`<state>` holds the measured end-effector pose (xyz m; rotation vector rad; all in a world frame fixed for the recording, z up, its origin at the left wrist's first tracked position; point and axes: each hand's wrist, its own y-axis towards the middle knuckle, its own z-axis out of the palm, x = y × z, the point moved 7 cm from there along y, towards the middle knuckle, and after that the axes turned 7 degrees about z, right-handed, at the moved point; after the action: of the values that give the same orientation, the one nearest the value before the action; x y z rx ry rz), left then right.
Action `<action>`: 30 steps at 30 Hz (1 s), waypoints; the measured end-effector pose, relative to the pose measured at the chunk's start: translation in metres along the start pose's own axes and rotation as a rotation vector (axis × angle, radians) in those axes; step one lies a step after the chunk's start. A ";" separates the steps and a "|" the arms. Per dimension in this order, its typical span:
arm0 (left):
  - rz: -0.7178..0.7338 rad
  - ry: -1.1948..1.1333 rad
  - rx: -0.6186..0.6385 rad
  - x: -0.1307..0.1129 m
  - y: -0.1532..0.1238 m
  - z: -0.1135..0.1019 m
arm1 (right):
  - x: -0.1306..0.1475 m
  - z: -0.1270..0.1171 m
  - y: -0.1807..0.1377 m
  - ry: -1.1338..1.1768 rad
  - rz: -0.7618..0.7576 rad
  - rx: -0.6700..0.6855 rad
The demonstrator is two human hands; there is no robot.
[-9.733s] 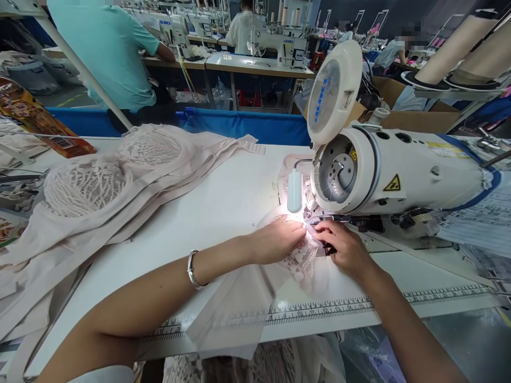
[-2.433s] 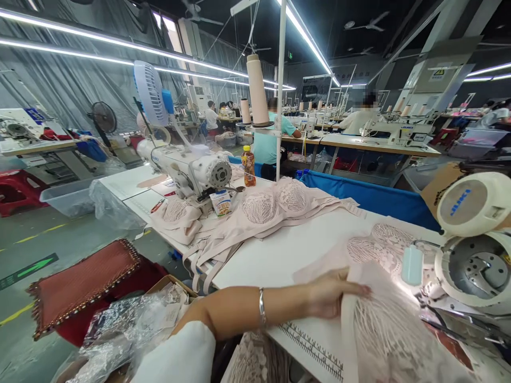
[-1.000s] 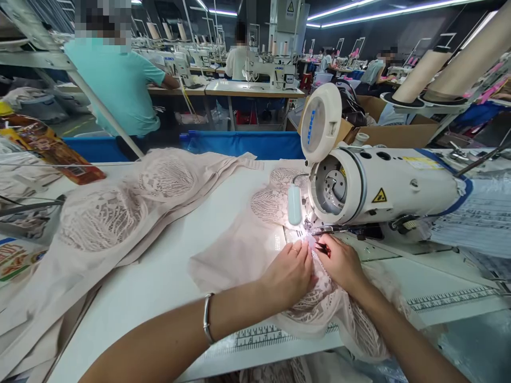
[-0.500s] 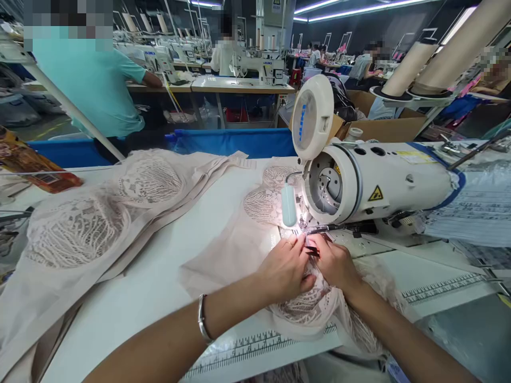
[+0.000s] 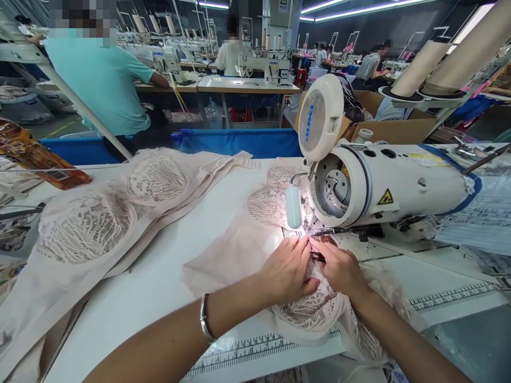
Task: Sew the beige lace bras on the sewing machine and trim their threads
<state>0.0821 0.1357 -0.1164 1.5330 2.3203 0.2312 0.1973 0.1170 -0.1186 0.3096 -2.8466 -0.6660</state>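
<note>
A pale pink lace bra (image 5: 305, 311) lies under the needle area of a white sewing machine (image 5: 415, 178). My left hand (image 5: 289, 268) is closed on its fabric, with the fingertips just in front of the needle. Close beside it, my right hand (image 5: 339, 268) pinches the same fabric, fingertips almost touching the left ones. A small dark pointed tool (image 5: 318, 256) sticks out from under my right hand; its kind is hard to make out. The sewn edge beneath my fingertips is hidden. A small lamp (image 5: 293, 206) lights the spot.
More pale bras (image 5: 85, 229) lie stacked on the white table (image 5: 159, 287) at left, beside a bottle (image 5: 38, 159). Printed rulers (image 5: 247, 351) run along the front edge. Thread cones (image 5: 423, 66) stand at right. Behind the table, a person in a turquoise shirt (image 5: 96, 85) sits.
The view has shifted slightly, so most things sit a little further right. Both hands stay at the needle on the fabric; the dark tool shows less below the right fingers.
</note>
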 end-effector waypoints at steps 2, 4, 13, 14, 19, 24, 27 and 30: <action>-0.001 0.002 0.005 0.000 -0.001 0.000 | -0.002 0.002 0.000 0.002 0.014 0.028; -0.002 0.004 0.016 0.000 -0.001 -0.001 | -0.002 0.003 0.000 -0.009 0.021 0.043; -0.013 0.105 0.029 -0.001 -0.003 0.000 | 0.002 -0.002 0.000 -0.052 -0.010 -0.017; -0.007 0.110 0.042 -0.001 -0.003 0.001 | 0.002 -0.002 0.000 -0.044 -0.010 -0.013; -0.007 0.127 0.063 0.001 -0.003 0.002 | 0.000 0.000 0.000 -0.041 0.012 0.001; 0.013 0.171 0.054 0.000 -0.004 0.003 | 0.000 0.000 0.000 -0.073 0.025 0.000; 0.015 0.175 0.052 0.000 -0.005 0.002 | 0.001 -0.001 0.001 -0.058 0.005 -0.018; 0.009 0.171 0.054 0.000 -0.005 0.002 | 0.000 0.001 0.001 -0.057 0.003 0.007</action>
<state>0.0788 0.1333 -0.1197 1.6075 2.4690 0.3156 0.1970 0.1182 -0.1190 0.2914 -2.9027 -0.6755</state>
